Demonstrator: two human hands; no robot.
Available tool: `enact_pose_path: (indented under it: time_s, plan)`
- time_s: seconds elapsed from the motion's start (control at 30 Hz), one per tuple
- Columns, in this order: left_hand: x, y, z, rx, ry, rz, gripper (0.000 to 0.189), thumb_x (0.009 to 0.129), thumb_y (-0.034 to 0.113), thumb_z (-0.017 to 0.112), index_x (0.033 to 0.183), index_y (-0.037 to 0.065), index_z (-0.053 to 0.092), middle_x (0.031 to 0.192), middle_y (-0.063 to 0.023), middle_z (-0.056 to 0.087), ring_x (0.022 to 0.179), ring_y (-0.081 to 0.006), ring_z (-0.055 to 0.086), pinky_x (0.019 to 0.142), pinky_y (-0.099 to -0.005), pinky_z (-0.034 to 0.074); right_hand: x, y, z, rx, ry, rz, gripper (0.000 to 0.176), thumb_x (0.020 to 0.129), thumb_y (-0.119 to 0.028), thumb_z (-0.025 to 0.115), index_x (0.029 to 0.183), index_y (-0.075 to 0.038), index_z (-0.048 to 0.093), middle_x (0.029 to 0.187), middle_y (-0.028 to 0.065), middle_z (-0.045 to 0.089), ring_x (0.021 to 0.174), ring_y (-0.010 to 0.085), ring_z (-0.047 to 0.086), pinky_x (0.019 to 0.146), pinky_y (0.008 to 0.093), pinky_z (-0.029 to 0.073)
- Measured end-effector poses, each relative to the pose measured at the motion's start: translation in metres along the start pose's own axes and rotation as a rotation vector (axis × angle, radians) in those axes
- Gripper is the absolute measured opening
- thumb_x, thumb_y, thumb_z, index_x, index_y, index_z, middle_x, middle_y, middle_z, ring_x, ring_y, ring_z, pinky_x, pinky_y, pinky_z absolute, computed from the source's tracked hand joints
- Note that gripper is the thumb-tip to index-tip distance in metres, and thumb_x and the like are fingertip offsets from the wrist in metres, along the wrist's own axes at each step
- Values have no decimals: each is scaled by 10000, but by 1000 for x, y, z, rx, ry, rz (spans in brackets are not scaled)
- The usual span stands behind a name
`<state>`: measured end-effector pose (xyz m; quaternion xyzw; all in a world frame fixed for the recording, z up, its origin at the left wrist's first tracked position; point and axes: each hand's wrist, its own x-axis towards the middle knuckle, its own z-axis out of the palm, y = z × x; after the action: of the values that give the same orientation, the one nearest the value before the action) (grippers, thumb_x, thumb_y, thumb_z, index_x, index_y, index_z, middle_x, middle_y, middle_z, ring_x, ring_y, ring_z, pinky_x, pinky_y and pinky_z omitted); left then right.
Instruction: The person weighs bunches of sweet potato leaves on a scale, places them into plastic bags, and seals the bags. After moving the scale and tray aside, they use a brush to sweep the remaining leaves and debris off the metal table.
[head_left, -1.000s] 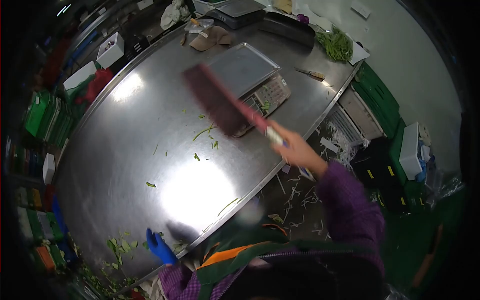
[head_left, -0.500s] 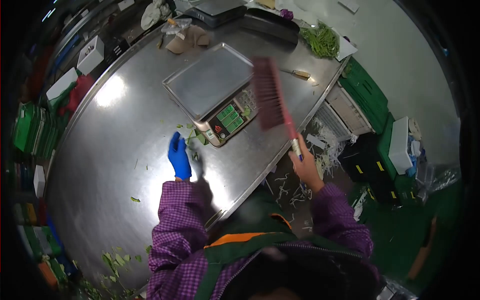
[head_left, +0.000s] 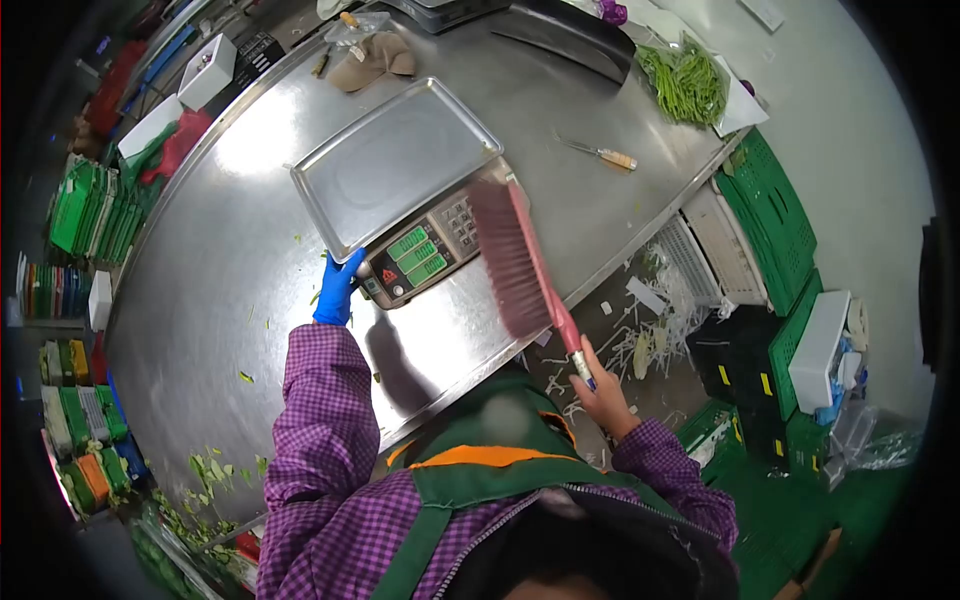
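My right hand (head_left: 606, 395) is closed round the handle of a red bench brush (head_left: 545, 270). The brush's dark reddish bristles face left, across the front right corner of a digital weighing scale (head_left: 440, 248). My left hand (head_left: 334, 292), in a blue glove, grips the scale at its near left corner, by the tray edge. The scale's metal tray (head_left: 400, 165) holds nothing, and its green display is lit. A few leaf bits (head_left: 246, 377) lie on the steel table (head_left: 200, 330) left of my left hand.
A knife (head_left: 600, 152) lies right of the scale, below a black dustpan-like tray (head_left: 570, 38) and bagged green vegetables (head_left: 685, 82). A brown cap (head_left: 372, 62) sits at the back. Leaf scraps (head_left: 215, 480) gather near left. Green crates (head_left: 765, 220) stand beyond the table's right edge.
My left hand has moved to the scale's corner and taken hold. The scale has shifted left, and leaves beside it are gone from view. The brush has come down closer to me; the display numbers differ.
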<state>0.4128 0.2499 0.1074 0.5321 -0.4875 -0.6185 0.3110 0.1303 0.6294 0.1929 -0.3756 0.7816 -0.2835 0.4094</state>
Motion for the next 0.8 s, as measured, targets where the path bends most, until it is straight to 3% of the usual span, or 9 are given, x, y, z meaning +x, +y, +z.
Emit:
enact_pose_path:
  time_s: [0.07,0.1,0.17,0.23,0.3,0.43,0.57,0.77,0.8]
  plan:
    - [20,-11,-7,-89,-93,102,323,827,190,701,1096,67,573,940,-18,636,831,-143,619,736,-268,505,4,14,-12,-30,-55,-13,643,841,-90,587,1424,-115,315,953,267,604,851,387,633,712,328,479]
    - [20,-30,-5,37,-64,182,542,721,100,793,1176,52,501,1048,-59,614,947,-171,603,821,-300,503,-1,24,-23,-22,-68,-142,647,839,-73,584,1424,-92,310,1012,250,611,882,353,641,745,311,475]
    - [9,-32,-2,-68,-39,158,562,687,71,811,1164,34,516,1065,-69,613,974,-181,594,842,-301,494,-3,42,-45,-22,-90,-272,650,837,-57,581,1425,-70,305,1070,233,617,914,319,650,779,293,471]
    - [-35,-6,13,-59,-15,108,605,682,70,810,1197,19,497,1077,-78,610,986,-186,592,858,-308,485,11,57,-65,-186,143,-412,660,822,-14,581,1421,-31,303,1213,190,582,1003,258,625,849,279,445]
    - [-83,14,15,-144,64,28,572,690,67,793,1187,12,514,1051,-71,619,954,-179,602,851,-299,485,52,51,-81,77,215,-187,658,817,-2,574,1415,4,299,1150,139,592,907,196,627,764,272,469]
    - [-183,44,-15,-24,221,-138,446,694,69,765,1096,-2,583,926,-55,647,840,-156,627,776,-284,503,174,-28,-105,281,144,-163,618,857,-29,521,1433,-63,297,664,5,474,487,65,419,438,249,359]
    - [-277,85,-21,-147,355,-208,419,673,23,709,1075,-15,596,940,-72,658,825,-166,639,751,-292,516,316,-74,-79,461,1,-146,632,842,-65,543,1429,-111,315,583,6,456,433,91,428,388,287,362]
    - [-350,72,-40,-275,497,-250,541,639,37,727,1148,-9,548,1029,-96,640,914,-215,632,815,-333,518,378,-107,-4,-122,-42,-279,639,825,-97,566,1419,-105,330,818,172,649,600,264,615,532,362,469]
    - [-360,57,-45,-283,508,-250,541,639,37,727,1148,-9,548,1029,-96,640,914,-215,632,815,-333,518,370,-95,0,-173,-108,-678,637,825,-95,565,1417,-101,331,877,191,654,634,283,625,553,366,475]
